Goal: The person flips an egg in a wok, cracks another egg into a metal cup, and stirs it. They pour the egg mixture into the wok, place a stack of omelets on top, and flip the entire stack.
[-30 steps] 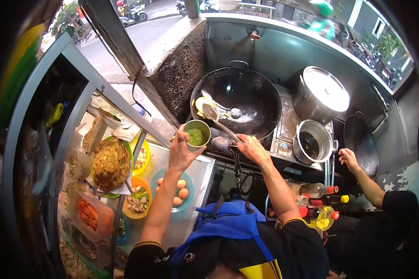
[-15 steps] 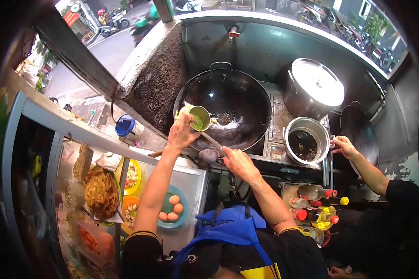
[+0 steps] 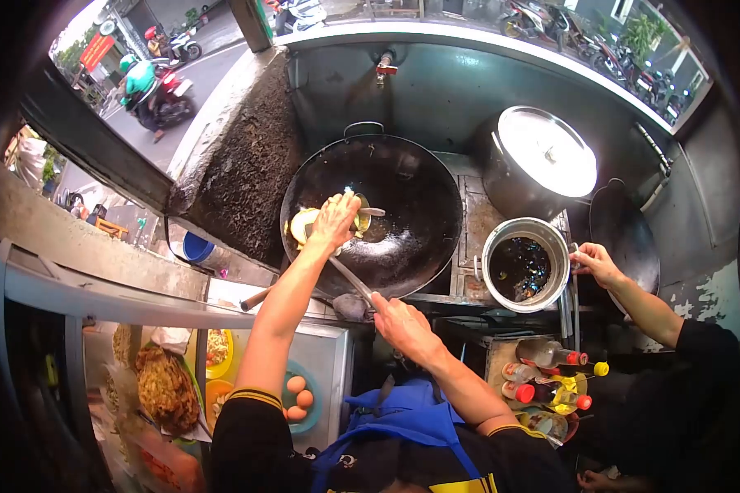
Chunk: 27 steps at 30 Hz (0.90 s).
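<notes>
Over the left part of the black wok (image 3: 419,185), my left hand (image 3: 334,220) is closed round a small metal cup (image 3: 363,220), which is tilted and mostly hidden by the fingers. A spoon handle (image 3: 373,211) sticks out of the cup. Just left of this hand shows a pale, round thing (image 3: 304,223) that I cannot make out. My right hand (image 3: 407,330), at the wok's front edge, grips a long metal utensil handle (image 3: 352,279). Its far end passes under my left hand and is hidden.
A co-worker's hand (image 3: 598,264) holds a handle beside the pot of dark liquid (image 3: 486,271). Behind stands a large lidded pot (image 3: 514,168). Bottles (image 3: 551,353) are at the front right. Eggs (image 3: 298,398) and fried food (image 3: 166,390) are at the left.
My left hand has moved in over the wok with the cup, which is now tilted more. The right hand and utensil handle appear lower as the view has shifted. A motorbike has come into sight.
</notes>
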Tool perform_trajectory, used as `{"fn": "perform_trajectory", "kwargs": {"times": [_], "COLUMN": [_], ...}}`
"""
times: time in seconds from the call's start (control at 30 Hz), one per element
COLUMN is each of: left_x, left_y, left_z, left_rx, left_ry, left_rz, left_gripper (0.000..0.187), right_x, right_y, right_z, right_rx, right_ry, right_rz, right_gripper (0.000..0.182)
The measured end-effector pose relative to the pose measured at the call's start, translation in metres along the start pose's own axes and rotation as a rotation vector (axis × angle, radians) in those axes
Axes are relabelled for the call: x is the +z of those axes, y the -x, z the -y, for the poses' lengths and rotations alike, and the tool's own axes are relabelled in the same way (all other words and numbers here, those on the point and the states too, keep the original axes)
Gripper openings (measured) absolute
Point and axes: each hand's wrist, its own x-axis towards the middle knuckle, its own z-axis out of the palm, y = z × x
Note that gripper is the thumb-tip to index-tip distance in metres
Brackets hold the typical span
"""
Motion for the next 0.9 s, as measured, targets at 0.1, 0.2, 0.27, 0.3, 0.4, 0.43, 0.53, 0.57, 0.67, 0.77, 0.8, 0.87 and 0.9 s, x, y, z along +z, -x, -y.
{"fn": "perform_trajectory", "kwargs": {"times": [0.1, 0.2, 0.27, 0.3, 0.4, 0.43, 0.53, 0.57, 0.67, 0.77, 0.8, 0.87, 0.9], "left_x": [0.023, 0.039, 0.044, 0.047, 0.055, 0.055, 0.046, 0.041, 0.033, 0.032, 0.029, 0.024, 0.022], "left_y": [-0.012, -0.018, -0.022, -0.025, -0.028, -0.028, -0.032, -0.033, -0.037, -0.039, -0.040, -0.042, -0.044], "left_z": [-0.003, -0.002, -0.005, -0.005, -0.006, -0.006, -0.010, -0.011, -0.011, -0.008, -0.009, -0.010, -0.011], "left_rx": [0.032, 0.070, 0.067, 0.076, 0.095, 0.096, 0.084, 0.079, 0.068, 0.100, 0.098, 0.111, 0.108], "left_ry": [-0.110, -0.195, -0.268, -0.304, -0.385, -0.385, -0.445, -0.453, -0.462, -0.564, -0.567, -0.580, -0.583], "left_rz": [0.020, 0.027, 0.106, 0.124, 0.106, 0.107, 0.135, 0.158, 0.188, 0.039, 0.038, -0.021, -0.008], "left_gripper": [0.067, 0.059, 0.056, 0.055, 0.052, 0.052, 0.044, 0.039, 0.027, 0.017, 0.017, 0.015, 0.015], "right_x": [0.003, 0.006, 0.006, 0.007, 0.007, 0.009, 0.006, 0.006, 0.005, 0.004, 0.002, 0.000, 0.000], "right_y": [0.001, 0.002, 0.001, 0.001, 0.004, 0.004, 0.004, 0.005, 0.005, 0.006, 0.005, 0.004, 0.004], "right_z": [0.001, 0.001, 0.002, 0.002, 0.002, 0.001, 0.004, 0.003, 0.006, 0.006, 0.007, 0.008, 0.008], "right_rx": [0.011, 0.030, 0.059, 0.051, 0.029, 0.027, 0.045, 0.029, 0.032, 0.004, 0.005, 0.002, 0.014], "right_ry": [-0.015, 0.005, 0.004, 0.005, -0.014, -0.011, -0.010, -0.019, -0.034, -0.030, -0.030, -0.031, -0.025], "right_rz": [-0.032, -0.039, -0.012, -0.026, -0.060, -0.061, -0.030, -0.045, -0.035, -0.081, -0.053, -0.027, -0.016], "right_gripper": [0.032, 0.033, 0.034, 0.034, 0.035, 0.035, 0.035, 0.034, 0.034, 0.034, 0.030, 0.027, 0.027]}}
